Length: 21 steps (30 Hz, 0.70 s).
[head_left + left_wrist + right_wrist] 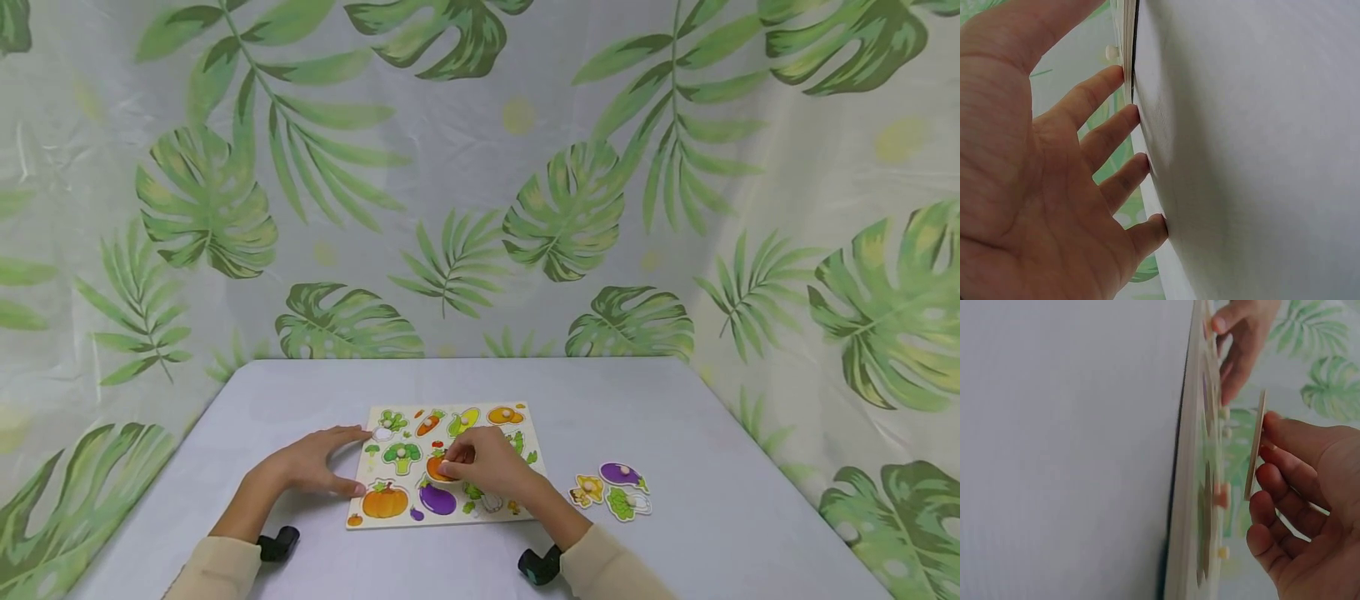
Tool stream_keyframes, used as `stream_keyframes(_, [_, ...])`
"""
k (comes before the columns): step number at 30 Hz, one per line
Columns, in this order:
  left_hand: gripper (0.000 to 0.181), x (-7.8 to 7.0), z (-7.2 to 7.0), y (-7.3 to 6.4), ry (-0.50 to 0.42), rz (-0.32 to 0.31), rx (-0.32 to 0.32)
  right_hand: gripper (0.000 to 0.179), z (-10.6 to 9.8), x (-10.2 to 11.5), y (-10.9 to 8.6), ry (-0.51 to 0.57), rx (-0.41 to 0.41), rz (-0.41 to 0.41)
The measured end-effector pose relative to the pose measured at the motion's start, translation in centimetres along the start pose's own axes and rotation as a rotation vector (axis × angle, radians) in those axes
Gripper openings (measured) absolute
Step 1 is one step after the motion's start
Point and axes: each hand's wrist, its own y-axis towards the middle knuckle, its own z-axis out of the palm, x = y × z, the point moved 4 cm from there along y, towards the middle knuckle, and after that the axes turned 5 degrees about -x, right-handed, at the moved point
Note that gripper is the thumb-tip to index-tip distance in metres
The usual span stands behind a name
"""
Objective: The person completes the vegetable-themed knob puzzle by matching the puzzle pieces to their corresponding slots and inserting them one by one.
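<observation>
While the puzzle board (372,469) is braced, apparently for steadiness, by the spread, empty left hand (318,462), a piece (1255,447) is pinched above its middle by the right hand (491,461), underside clear.

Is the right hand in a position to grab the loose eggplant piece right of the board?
Probably not yet: the right hand is pinching another piece above the board. The loose eggplant piece looks uncovered, so that hand, once free, likely could.

On the table (300,387), three pieces (621,502) (bunched together) lie right of the board (384,522).
</observation>
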Motion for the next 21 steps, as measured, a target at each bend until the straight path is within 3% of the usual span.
stream_keyframes(21, [0.093, -0.2, -0.4, -0.1, -0.012, 0.016, 0.0, 0.017, 5.2, 4.4, 1.4, 0.048, 0.106, 0.017])
